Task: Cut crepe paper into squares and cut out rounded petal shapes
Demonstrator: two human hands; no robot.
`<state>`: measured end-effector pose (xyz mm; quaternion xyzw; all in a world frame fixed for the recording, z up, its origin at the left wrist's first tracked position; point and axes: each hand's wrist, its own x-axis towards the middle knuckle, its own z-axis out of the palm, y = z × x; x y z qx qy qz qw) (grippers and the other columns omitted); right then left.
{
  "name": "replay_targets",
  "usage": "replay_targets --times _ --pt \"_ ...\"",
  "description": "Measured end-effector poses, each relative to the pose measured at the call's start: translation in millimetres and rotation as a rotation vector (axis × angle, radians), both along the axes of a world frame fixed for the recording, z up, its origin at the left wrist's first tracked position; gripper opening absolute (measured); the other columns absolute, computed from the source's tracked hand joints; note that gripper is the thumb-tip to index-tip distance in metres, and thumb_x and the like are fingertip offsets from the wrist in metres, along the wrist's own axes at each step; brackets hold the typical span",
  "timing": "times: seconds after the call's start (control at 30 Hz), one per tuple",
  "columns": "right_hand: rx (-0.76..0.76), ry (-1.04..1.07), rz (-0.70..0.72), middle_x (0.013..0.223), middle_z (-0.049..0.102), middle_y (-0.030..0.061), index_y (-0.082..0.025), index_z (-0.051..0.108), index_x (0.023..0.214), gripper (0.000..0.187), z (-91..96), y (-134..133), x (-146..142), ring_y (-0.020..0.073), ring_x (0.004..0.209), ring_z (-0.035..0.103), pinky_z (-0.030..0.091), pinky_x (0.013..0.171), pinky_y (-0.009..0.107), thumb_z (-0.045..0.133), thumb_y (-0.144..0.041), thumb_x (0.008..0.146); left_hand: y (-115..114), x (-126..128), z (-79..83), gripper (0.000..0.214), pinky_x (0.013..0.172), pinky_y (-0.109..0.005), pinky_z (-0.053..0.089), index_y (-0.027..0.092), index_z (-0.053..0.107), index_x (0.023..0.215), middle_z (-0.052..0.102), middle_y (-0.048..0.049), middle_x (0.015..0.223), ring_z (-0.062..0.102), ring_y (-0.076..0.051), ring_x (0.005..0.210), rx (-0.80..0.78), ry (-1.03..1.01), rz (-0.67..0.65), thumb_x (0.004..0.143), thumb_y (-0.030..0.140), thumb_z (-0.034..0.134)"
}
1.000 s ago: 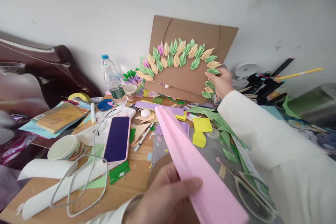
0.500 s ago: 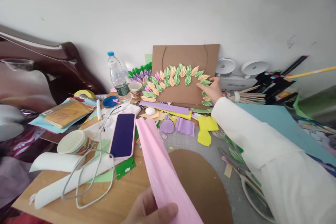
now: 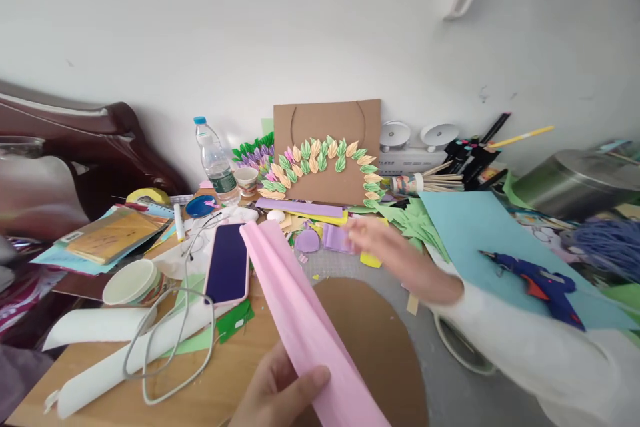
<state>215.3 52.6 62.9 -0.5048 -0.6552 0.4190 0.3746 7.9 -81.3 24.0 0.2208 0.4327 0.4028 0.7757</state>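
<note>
My left hand (image 3: 287,387) grips a folded strip of pink crepe paper (image 3: 295,300) between thumb and fingers, and the strip slants up and away over the table. Below it lies a rounded brown cardboard piece (image 3: 375,340), partly covered by the paper. My right hand (image 3: 400,257), blurred by motion, hovers over the mat with its fingers stretched out and nothing visible in them. Purple crepe paper pieces (image 3: 334,238) and yellow crepe paper (image 3: 370,259) lie near its fingertips. Behind, a brown cardboard panel (image 3: 325,119) leans on the wall, bearing an arch of green, peach and pink paper leaves (image 3: 314,148).
A phone (image 3: 227,263), a white cable (image 3: 145,347), white paper rolls (image 3: 115,367) and a paper cup (image 3: 131,282) crowd the left. A water bottle (image 3: 215,160) stands behind. To the right are a blue glue gun (image 3: 545,285) on blue paper (image 3: 460,220), scissors (image 3: 463,347) and sticks (image 3: 440,181).
My right hand has left the leaves on the cardboard panel and come down toward me over the mat. The view has swung right. My left hand still holds the pink crepe paper.
</note>
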Motion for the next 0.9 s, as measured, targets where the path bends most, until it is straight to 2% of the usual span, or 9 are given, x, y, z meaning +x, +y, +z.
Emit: replay_targets --times 0.07,0.17,0.23,0.37,0.5,0.6,0.7,0.8,0.9 --pt "-0.142 0.017 0.177 0.090 0.074 0.0054 -0.024 0.071 0.098 0.030 -2.6 -53.0 -6.9 0.0250 0.081 0.071 0.058 0.074 0.039 0.056 -0.049 0.088 -3.2 4.7 2.4 0.035 0.077 -0.031 0.053 0.014 0.073 0.097 0.076 -0.0088 0.088 0.070 -0.023 0.083 0.040 -0.002 -0.082 0.070 0.033 0.084" --pt "-0.370 0.221 0.344 0.104 0.072 0.0056 -0.025 0.068 0.108 0.029 -7.9 -104.6 -11.9 0.0263 0.099 0.068 0.055 0.085 0.038 0.059 -0.045 0.088 -10.5 11.9 6.2 0.036 0.085 -0.034 0.051 0.015 0.073 0.102 0.075 -0.0092 0.098 0.069 -0.025 0.092 0.091 -0.019 -0.207 0.071 0.030 0.083" --pt "-0.360 0.287 0.267 0.098 0.071 0.0049 -0.023 0.067 0.101 0.024 -13.1 -121.8 -13.7 0.0253 0.094 0.066 0.054 0.082 0.036 0.061 -0.042 0.086 -16.4 15.4 7.7 0.039 0.092 -0.038 0.049 0.017 0.072 0.108 0.073 -0.0098 0.107 0.067 -0.028 0.101 0.115 -0.036 -0.226 0.073 0.030 0.081" --pt "-0.242 0.271 0.060 0.083 0.065 0.0021 -0.021 0.063 0.087 0.020 -29.5 -142.0 -23.3 0.0201 0.078 0.061 0.050 0.071 0.031 0.063 -0.040 0.085 -28.6 18.1 4.4 0.050 0.102 -0.041 0.043 0.023 0.064 0.121 0.065 -0.0098 0.124 0.058 -0.029 0.117 0.251 -0.023 -0.088 0.075 0.036 0.079" --pt "-0.271 0.284 0.037 0.069 0.056 -0.0023 -0.021 0.054 0.069 0.028 -46.5 -165.5 -37.0 0.0152 0.065 0.053 0.043 0.059 0.026 0.071 -0.040 0.079 -40.7 17.3 -6.6 0.050 0.086 -0.035 0.051 0.020 0.065 0.114 0.071 -0.0098 0.107 0.065 -0.026 0.098 0.304 0.118 -0.006 0.073 0.046 0.078" --pt "-0.350 0.409 0.040 0.075 0.059 -0.0015 -0.021 0.057 0.077 0.026 -57.9 -179.5 -36.2 0.0165 0.070 0.056 0.046 0.063 0.026 0.067 -0.044 0.082 -47.5 14.9 -12.6 0.039 0.072 -0.029 0.053 0.014 0.069 0.097 0.073 -0.0094 0.091 0.066 -0.022 0.081 0.138 0.286 0.089 0.075 0.045 0.077" --pt "-0.383 0.465 -0.079 0.083 0.063 0.0008 -0.024 0.057 0.091 0.025 -71.1 -185.4 -27.3 0.0197 0.078 0.062 0.051 0.068 0.029 0.059 -0.049 0.088 -50.2 9.6 -13.7 0.036 0.071 -0.028 0.054 0.012 0.072 0.091 0.074 -0.0096 0.086 0.067 -0.022 0.080 0.007 0.269 0.146 0.076 0.044 0.076" --pt "-0.270 0.428 -0.273 0.101 0.066 0.0051 -0.027 0.054 0.102 0.026 -82.8 -189.1 -25.9 0.0234 0.097 0.063 0.053 0.084 0.034 0.062 -0.046 0.086 -50.9 4.6 -13.5 0.036 0.073 -0.027 0.054 0.014 0.073 0.094 0.074 -0.0080 0.087 0.066 -0.021 0.082 0.006 0.251 0.173 0.074 0.044 0.077" --pt "-0.245 0.499 -0.272 0.120 0.062 0.0091 -0.029 0.051 0.116 0.042 -86.5 -196.9 -38.0 0.0256 0.110 0.061 0.050 0.096 0.040 0.067 -0.047 0.082 -53.2 3.0 -14.2 0.036 0.074 -0.028 0.053 0.015 0.073 0.096 0.074 -0.0074 0.088 0.066 -0.022 0.084 0.048 0.271 0.155 0.075 0.044 0.076"
